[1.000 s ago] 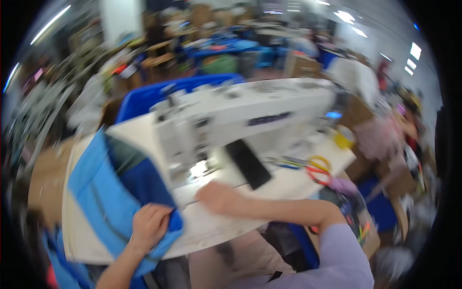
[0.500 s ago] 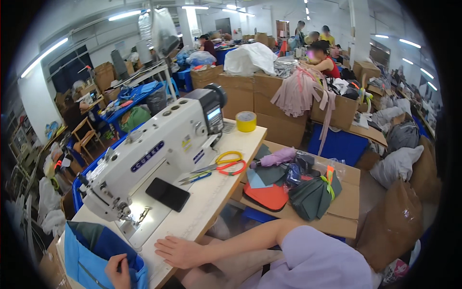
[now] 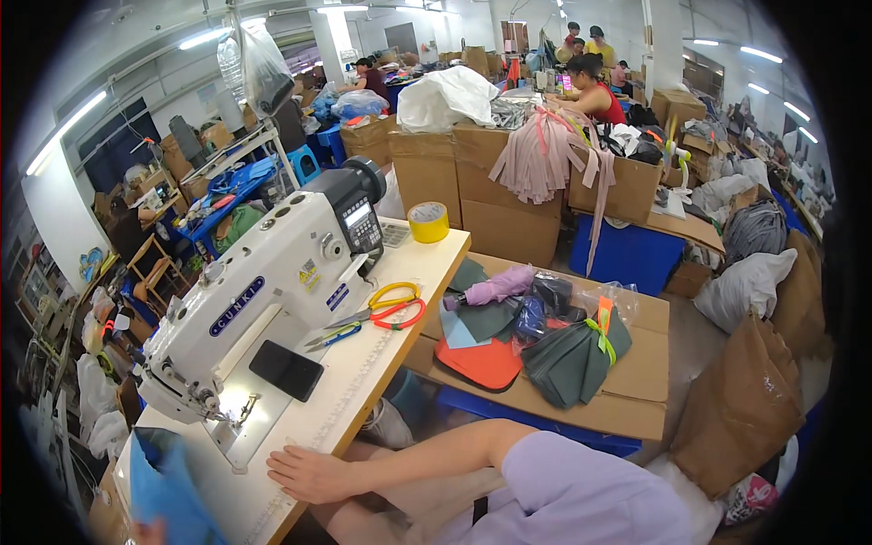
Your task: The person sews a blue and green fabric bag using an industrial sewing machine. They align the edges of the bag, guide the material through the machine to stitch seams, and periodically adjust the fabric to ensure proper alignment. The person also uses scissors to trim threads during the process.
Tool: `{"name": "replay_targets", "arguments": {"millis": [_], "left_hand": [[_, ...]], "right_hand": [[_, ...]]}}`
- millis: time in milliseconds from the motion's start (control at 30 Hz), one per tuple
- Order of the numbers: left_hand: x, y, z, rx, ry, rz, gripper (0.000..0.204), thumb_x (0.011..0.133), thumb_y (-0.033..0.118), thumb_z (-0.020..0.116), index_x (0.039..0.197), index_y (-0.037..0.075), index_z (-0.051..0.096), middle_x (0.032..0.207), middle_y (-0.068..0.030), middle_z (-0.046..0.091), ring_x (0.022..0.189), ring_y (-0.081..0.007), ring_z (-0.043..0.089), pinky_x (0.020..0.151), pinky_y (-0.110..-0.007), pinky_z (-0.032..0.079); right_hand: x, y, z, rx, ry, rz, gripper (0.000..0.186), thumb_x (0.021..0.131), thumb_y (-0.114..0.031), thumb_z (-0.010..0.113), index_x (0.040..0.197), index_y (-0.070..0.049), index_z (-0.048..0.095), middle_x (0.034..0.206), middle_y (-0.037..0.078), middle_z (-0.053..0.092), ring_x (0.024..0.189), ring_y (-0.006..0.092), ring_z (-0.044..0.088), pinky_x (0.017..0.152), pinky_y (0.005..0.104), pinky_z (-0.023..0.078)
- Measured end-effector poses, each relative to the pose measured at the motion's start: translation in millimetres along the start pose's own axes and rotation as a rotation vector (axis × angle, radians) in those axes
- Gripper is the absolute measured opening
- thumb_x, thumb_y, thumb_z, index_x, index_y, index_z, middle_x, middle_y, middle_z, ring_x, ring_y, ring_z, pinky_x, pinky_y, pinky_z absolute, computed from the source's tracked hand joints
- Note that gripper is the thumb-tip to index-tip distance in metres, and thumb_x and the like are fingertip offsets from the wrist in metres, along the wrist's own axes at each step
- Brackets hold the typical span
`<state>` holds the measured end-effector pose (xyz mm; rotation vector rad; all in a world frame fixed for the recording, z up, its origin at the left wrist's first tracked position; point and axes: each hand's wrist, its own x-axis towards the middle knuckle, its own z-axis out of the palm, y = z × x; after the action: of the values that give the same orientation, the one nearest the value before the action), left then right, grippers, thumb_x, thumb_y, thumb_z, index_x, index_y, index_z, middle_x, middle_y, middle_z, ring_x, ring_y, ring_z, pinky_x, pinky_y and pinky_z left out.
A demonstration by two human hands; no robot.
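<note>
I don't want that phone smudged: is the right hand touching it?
Apart. The head view plainly shows a strip of white tabletop between the right hand and the phone.

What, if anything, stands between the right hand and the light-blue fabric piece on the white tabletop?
Nothing visible: only the white tabletop separates the right hand from the light-blue fabric piece. The flat black rectangular phone lies off that line, farther back.
</note>
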<state>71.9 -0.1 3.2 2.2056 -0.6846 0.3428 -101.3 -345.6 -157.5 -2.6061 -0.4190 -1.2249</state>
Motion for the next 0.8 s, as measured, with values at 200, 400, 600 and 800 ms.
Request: {"name": "replay_targets", "arguments": {"millis": [200,400,600,800], "left_hand": [[95,-81,-98,0.337,0.344,-0.2,0.017,0.093,0.013,0.065,0.1,-0.001,0.062,0.094,-0.0189,0.061,0.09,-0.0377,0.058,0.089,-0.043,0.05],[131,-100,-99,0.412,0.264,-0.269,0.026,0.094,0.019,0.066,0.11,0.0,0.061,0.103,-0.0193,0.061,0.098,-0.0379,0.058,0.094,-0.043,0.048],[142,-92,-97,0.469,0.236,-0.259,0.035,0.094,0.024,0.067,0.119,0.001,0.059,0.113,-0.0197,0.062,0.107,-0.0382,0.058,0.099,-0.043,0.047],[144,-80,-100,0.503,0.241,-0.223,0.045,0.095,0.03,0.067,0.129,0.002,0.058,0.122,-0.0201,0.062,0.115,-0.0384,0.058,0.104,-0.043,0.045]], "right_hand": [[27,-14,-34,0.421,-0.199,0.181,0.061,0.091,-0.031,0.069,0.14,0.0,0.052,0.142,0.023,0.052,0.135,0.0368,0.046,0.112,0.0487,0.038],[78,-60,-65,0.79,0.03,0.031,0.1,0.083,-0.031,0.075,0.162,-0.005,0.02,0.161,0.022,0.033,0.145,0.0426,0.037,0.119,0.0487,0.032],[108,-90,-4,1.168,-0.165,0.068,0.088,0.078,-0.015,0.079,0.153,-0.004,0.036,0.155,0.025,0.04,0.142,0.0354,0.043,0.116,0.0484,0.036],[107,-107,-59,2.051,-0.752,0.274,0.041,0.098,-0.023,0.071,0.133,-0.001,0.066,0.13,0.013,0.07,0.113,0.0233,0.068,0.092,0.0359,0.057]]}}
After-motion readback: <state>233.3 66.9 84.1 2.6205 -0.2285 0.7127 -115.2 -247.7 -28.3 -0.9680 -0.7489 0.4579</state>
